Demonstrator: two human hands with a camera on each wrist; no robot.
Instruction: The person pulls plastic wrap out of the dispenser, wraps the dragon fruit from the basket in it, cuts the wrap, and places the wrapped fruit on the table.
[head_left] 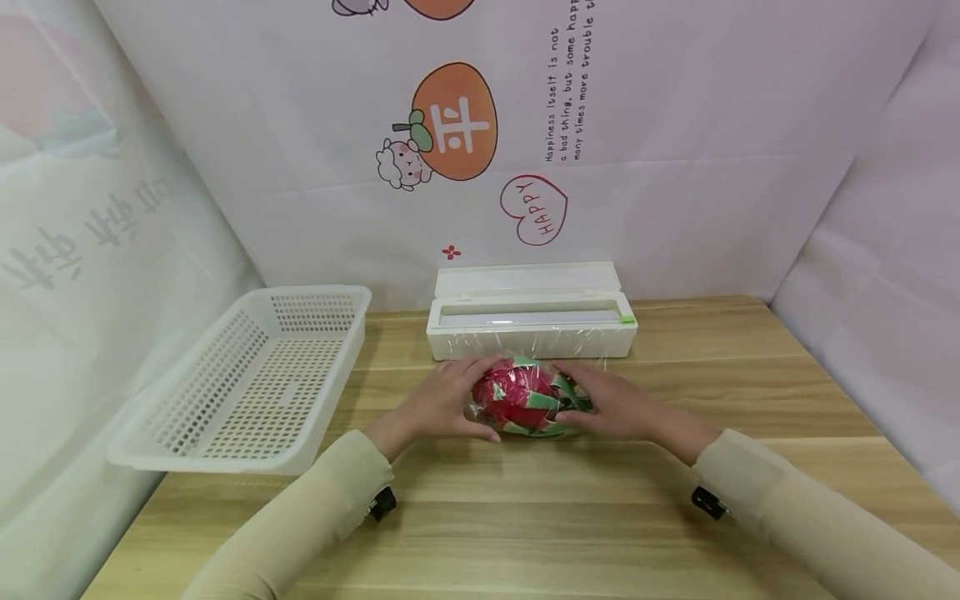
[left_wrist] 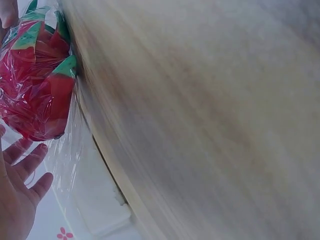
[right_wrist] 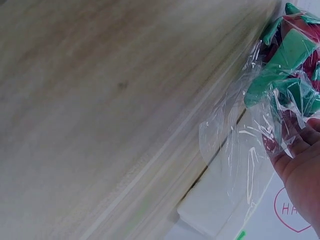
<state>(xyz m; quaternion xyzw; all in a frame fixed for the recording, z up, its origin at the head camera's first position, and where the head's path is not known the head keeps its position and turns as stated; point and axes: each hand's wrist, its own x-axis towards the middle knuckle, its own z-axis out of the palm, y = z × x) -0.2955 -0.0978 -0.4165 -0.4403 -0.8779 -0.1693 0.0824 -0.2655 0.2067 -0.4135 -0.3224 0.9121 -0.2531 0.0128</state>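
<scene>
A red dragon fruit (head_left: 517, 396) with green scales, wrapped in clear cling film, sits between both hands at the middle of the wooden table. My left hand (head_left: 442, 400) is at its left end, thumb on the near side. In the left wrist view the left fingers (left_wrist: 32, 162) are spread beside the fruit's end. At the green end, my right hand (head_left: 618, 404) grips the loose cling film (right_wrist: 265, 117), its fingers bent behind the crinkled sheet. Film trails from the fruit toward the white box.
Behind the fruit, a long white film dispenser box (head_left: 532, 342) stands with its lid raised and a roll inside. A white perforated basket (head_left: 330, 408) sits at the left on the table (head_left: 525, 533). Printed cloth (head_left: 675, 167) covers the walls.
</scene>
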